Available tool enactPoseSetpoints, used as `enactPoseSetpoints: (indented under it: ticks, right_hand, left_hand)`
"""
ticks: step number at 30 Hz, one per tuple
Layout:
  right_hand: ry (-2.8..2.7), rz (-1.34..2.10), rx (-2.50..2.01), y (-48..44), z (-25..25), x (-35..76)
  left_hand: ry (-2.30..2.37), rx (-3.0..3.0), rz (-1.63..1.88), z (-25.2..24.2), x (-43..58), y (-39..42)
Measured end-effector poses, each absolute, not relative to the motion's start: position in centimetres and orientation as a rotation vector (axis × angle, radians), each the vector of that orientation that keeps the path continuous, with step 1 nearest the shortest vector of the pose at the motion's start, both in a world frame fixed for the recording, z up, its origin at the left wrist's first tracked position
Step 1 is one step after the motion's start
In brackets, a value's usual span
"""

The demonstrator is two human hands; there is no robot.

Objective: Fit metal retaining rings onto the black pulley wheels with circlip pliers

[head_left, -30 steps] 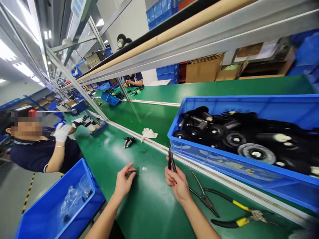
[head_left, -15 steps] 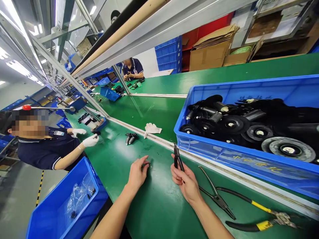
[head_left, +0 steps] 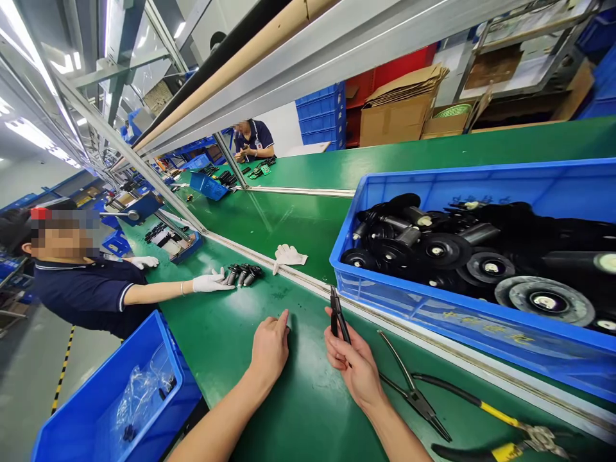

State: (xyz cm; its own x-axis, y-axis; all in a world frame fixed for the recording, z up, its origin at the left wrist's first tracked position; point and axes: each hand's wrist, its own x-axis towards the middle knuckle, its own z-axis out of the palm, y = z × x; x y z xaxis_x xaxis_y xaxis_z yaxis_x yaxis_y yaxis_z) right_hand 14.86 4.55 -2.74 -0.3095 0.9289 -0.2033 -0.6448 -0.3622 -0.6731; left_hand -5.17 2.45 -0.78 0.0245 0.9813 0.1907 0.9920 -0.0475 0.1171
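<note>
My right hand (head_left: 353, 366) is closed around black-handled pliers (head_left: 337, 314), their narrow tips pointing up and away from me. Just over the green bench top, my left hand (head_left: 270, 350) has its index finger forward and the other fingers curled in. Whatever lies between its thumb and fingers is hidden. To the right of my right hand lie a second pair of long-nosed pliers (head_left: 418, 404) and cutters with black and yellow handles (head_left: 500, 410).
A blue crate (head_left: 385, 295) of black round parts stands at right. Beyond my left hand, a co-worker's gloved hand (head_left: 212, 281) touches several dark cylinders (head_left: 245, 274). A white glove (head_left: 290, 255) lies on the bench rail. A blue bin (head_left: 72, 410) with plastic bags sits lower left.
The co-worker's gloved hand has reached right to the cylinders, with more of them there now. My left hand's fingers have drawn together, and the small shiny thing beside them is out of sight.
</note>
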Motion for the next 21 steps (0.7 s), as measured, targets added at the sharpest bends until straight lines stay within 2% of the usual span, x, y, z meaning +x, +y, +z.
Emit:
enactPoseSetpoints:
  ticks: [4, 9, 15, 21]
  right_hand:
    - [-0.619, 1.869, -0.714, 4.6, -2.6, 14.9]
    - [-0.607, 1.863, -0.711, 4.6, -2.2, 14.9]
    - [-0.603, 1.864, -0.709, 4.5, -2.1, 14.9]
    - [-0.595, 1.859, -0.709, 4.6, -1.9, 15.0]
  left_hand:
    - [-2.01, -2.244, -0.437, -1.7, -5.7, 1.7]
    - [-2.07, -2.266, -0.609, -2.0, -6.1, 1.2]
    - [-1.999, -2.295, -0.601, -2.2, -5.6, 1.0]
    - [-2.168, -2.374, -0.717, -1.5, -5.9, 0.7]
